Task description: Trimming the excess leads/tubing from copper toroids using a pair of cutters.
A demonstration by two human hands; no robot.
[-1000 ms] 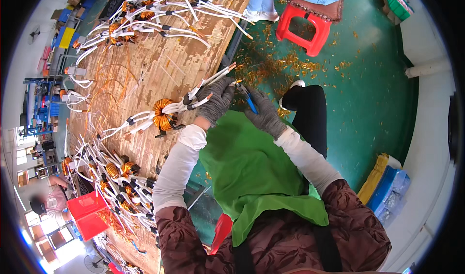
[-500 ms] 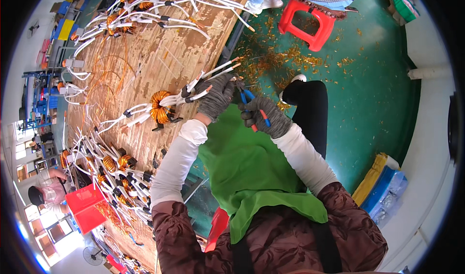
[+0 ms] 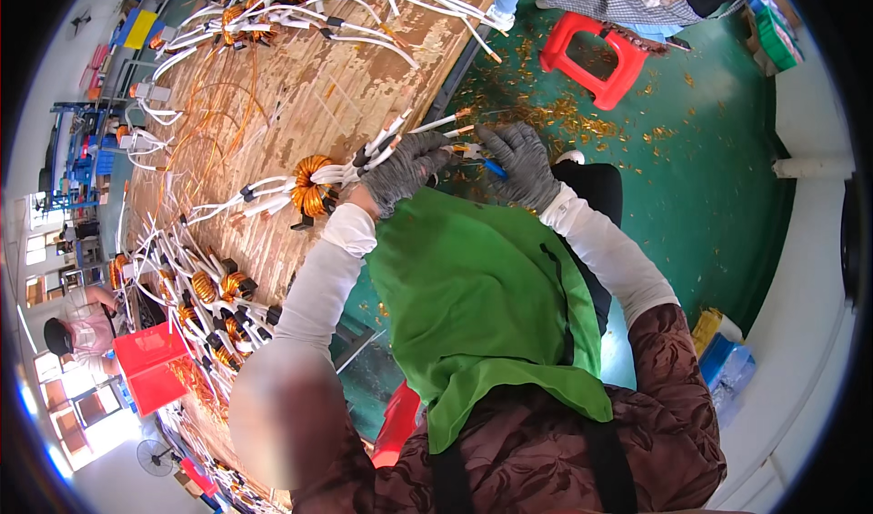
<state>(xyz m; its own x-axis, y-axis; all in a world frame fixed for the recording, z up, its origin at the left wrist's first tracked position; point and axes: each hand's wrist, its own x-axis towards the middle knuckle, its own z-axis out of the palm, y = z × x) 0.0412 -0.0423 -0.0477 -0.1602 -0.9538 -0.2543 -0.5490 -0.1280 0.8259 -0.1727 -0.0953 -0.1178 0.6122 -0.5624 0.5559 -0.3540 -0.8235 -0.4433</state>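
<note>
Two gloved hands work at the right edge of a long wooden counter [image 3: 273,123]. Left hand [image 3: 405,170], in a grey knit glove, has its fingers clamped round a bunch of white-sleeved wire leads [image 3: 382,146] running from a copper-wound coil [image 3: 312,185], which lies on the counter near that edge. Right hand [image 3: 523,159], also gloved, has its fingers closed on blue-handled cutters [image 3: 480,161], held just beside the lead tips, past the counter edge & over the green floor [image 3: 709,178]. More coils w/ white leads [image 3: 209,296] sit piled along the near-left edge; others lie at the far end. Copper scraps [image 3: 555,119] litter the floor by a red stool [image 3: 596,55].
</note>
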